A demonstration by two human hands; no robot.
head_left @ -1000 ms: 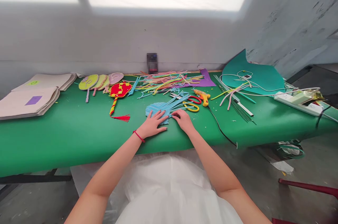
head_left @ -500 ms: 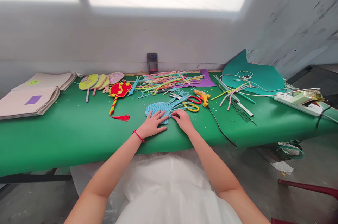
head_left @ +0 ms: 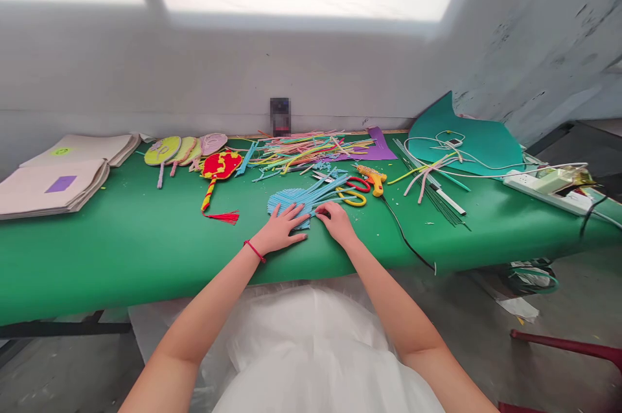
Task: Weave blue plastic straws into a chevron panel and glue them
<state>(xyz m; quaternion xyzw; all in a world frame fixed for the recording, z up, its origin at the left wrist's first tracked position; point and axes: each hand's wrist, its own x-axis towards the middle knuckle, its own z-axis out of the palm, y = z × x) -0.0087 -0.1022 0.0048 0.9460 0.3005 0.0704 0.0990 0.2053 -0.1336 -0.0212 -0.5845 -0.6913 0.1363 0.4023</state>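
Observation:
A flat, rounded piece of light-blue pipe cleaners (head_left: 286, 198) lies on the green table, its loose ends fanning out to the right. My left hand (head_left: 284, 226) rests on its near side with fingers spread, pressing it to the surface. My right hand (head_left: 336, 222) is closed in a pinch at the right side of the piece, on the end of a blue pipe cleaner (head_left: 313, 213). Just beyond the loose ends are scissors with red and yellow handles (head_left: 357, 196), partly covered by the strands.
A yellow hot glue gun (head_left: 375, 181) lies right of the scissors, its black cord trailing to the table edge. Behind are a heap of coloured pipe cleaners (head_left: 301, 152) and a red fan with a tassel (head_left: 221, 166). A power strip (head_left: 549, 191) sits far right, cloth bags (head_left: 58, 173) far left.

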